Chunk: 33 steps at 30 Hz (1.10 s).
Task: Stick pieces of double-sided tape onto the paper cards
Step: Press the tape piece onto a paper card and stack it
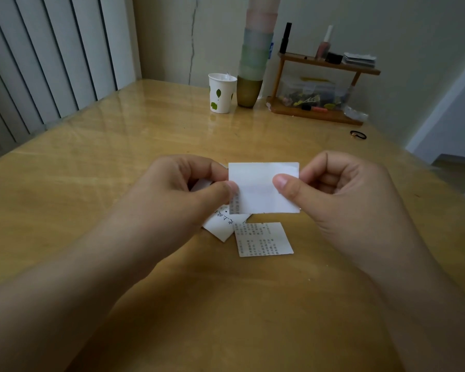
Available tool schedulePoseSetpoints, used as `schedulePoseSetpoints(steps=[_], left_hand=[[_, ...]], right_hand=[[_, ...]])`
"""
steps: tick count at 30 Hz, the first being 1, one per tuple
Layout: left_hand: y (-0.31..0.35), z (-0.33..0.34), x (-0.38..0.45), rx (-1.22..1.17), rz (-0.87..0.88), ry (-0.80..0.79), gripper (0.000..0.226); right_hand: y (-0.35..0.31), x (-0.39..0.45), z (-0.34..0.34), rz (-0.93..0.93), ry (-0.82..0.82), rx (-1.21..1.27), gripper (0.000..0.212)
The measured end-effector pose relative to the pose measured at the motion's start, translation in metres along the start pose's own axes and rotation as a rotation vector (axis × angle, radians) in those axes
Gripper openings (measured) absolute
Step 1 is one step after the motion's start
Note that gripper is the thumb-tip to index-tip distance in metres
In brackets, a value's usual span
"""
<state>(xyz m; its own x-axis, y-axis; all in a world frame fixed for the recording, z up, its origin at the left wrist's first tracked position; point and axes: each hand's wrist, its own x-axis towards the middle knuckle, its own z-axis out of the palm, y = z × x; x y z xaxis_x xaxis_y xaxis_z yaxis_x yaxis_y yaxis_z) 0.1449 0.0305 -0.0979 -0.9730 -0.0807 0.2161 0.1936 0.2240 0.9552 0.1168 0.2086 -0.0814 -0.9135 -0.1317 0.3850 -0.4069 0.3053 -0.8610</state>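
My left hand [196, 183] and right hand [333, 186] each pinch one side edge of a white paper card [261, 189], holding it above the worktop [118, 162]. Two printed cards [263, 238] lie just below it.

Three paper cards: one held card [263, 187], two lying cards [263, 238] on the surface [118, 170]. Two hands. One paper cup [221, 93], one hair tie [358, 134].

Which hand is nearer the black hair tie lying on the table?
Right. The right hand is closer to the hair tie, which lies beyond it, toward the far right. The left hand is farther away, on the other side of the held card.
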Motion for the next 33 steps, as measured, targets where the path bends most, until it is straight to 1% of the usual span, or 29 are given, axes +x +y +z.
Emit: schedulePoseSetpoints(steps=[5, 9, 14, 17, 23, 33], left_hand=[[0.0007, 0.0006, -0.0003, 0.0, -0.004, 0.007, 0.012], [0.001, 0.001, -0.0001, -0.003, -0.016, 0.015, 0.022], [0.0013, 0.0014, 0.0001, 0.005, -0.018, 0.016, 0.027], [0.0009, 0.0002, -0.0005, -0.003, -0.013, 0.004, 0.02], [0.0002, -0.0001, -0.0002, 0.005, -0.022, -0.007, 0.016], [-0.0025, 0.0004, 0.0001, 0.049, -0.009, 0.002, 0.013]], right_hand=[[-0.0002, -0.0002, 0.0, 0.003, -0.001, 0.003, 0.025], [0.0002, 0.0001, 0.0006, -0.003, -0.005, 0.001, 0.024], [0.0012, 0.0003, 0.001, -0.014, -0.009, 0.0, 0.025], [0.0018, -0.0001, 0.0005, -0.016, -0.015, -0.002, 0.025], [0.0022, -0.0007, 0.0008, -0.024, -0.02, -0.034, 0.025], [-0.0011, -0.005, 0.0042, -0.041, -0.029, -0.085, 0.027]])
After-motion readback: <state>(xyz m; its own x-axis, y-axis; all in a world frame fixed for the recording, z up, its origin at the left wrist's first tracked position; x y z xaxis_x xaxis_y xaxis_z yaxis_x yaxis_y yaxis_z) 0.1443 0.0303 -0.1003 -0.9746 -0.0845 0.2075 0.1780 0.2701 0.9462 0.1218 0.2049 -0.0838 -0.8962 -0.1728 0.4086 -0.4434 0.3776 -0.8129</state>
